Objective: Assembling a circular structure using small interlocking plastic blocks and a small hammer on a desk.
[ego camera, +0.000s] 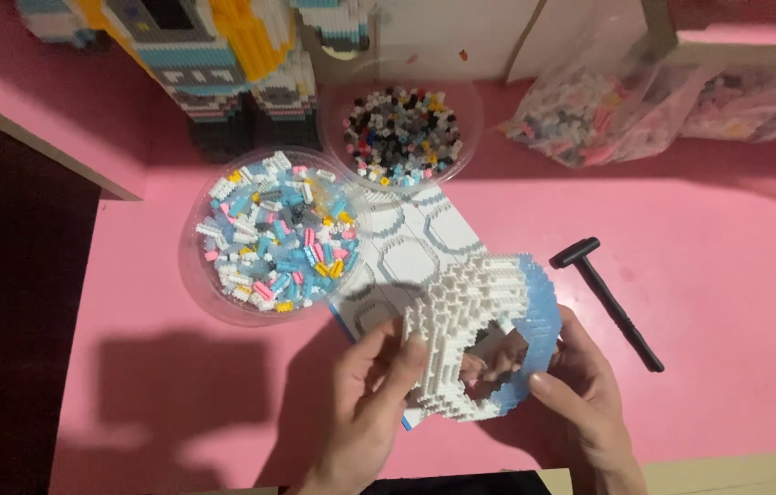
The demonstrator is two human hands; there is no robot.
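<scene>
Both hands steady a hollow ring-shaped build of small white and pale-blue plastic bricks above the pink tabletop.

The left hand clamps the white side and the right hand cups the blue rim, fingertips apparently poking through the opening. Best to press gently and evenly; the clear round tub of mixed pastel bricks sits near.
</scene>
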